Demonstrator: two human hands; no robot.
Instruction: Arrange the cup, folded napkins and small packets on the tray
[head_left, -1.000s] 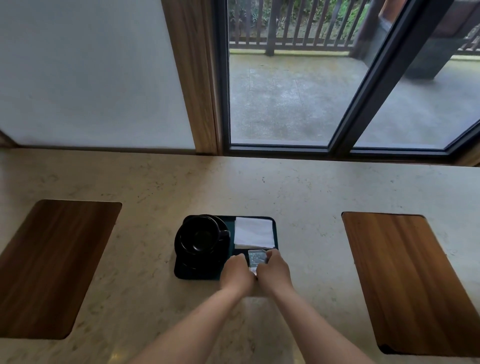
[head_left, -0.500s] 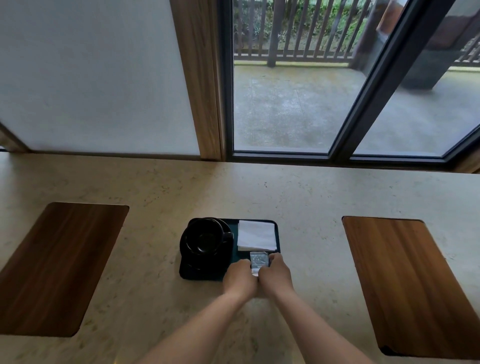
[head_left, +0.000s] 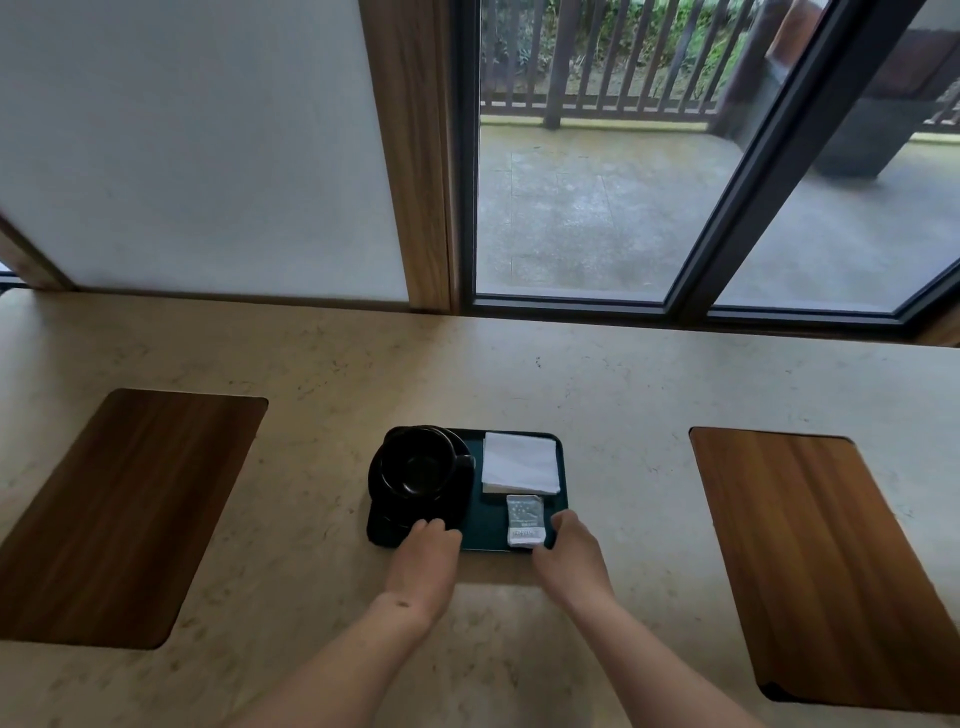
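Both hands rest curled at the near edge of the dark green rectangular tray: the left hand near the black cup on its saucer, the right hand beside the silvery small packets, seemingly gripping nothing. A nudge could skew the packets or the white folded napkins. The beige stone table with wooden inlays faces a window.

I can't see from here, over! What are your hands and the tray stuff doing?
Left hand and right hand at tray near edge, grip unclear. Cup, napkins, packets all on tray. Nothing in the way.
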